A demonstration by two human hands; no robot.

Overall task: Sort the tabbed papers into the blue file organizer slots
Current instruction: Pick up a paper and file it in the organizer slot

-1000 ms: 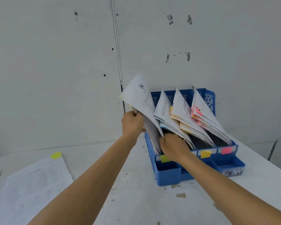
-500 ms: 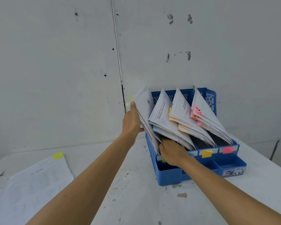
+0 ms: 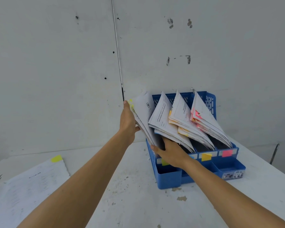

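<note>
**— What are my hands doing?**
Your left hand (image 3: 127, 122) lies flat with its fingers straight. It presses the outer face of the leftmost sheaf (image 3: 143, 112) of tabbed papers, which stands tilted in the leftmost slot. Your right hand (image 3: 169, 152) reaches into that slot, between this sheaf and the second sheaf (image 3: 161, 119). Its fingers are buried under paper, so I cannot tell whether it grasps anything.

**— How many of each?**
There are four sheaves, one per slot, all fanned and leaning. You have yellow-green tabs on the leftmost, orange on the third sheaf (image 3: 181, 112) and pink on the fourth sheaf (image 3: 202, 111). The front rail carries a yellow-green label (image 3: 164, 162), an orange label (image 3: 206, 156) and a pink label (image 3: 227, 153). One loose stack of papers (image 3: 28, 186) lies flat at your near left, with a yellow-green tab (image 3: 56, 158) at its far corner.

**— And the setting?**
The blue file organizer (image 3: 169, 180) is moulded plastic with a slotted back wall and open trays along its near edge. It stands on a white table (image 3: 130, 203), chipped and speckled. Behind it is a scuffed pale wall (image 3: 56, 63) with a vertical seam.
</note>
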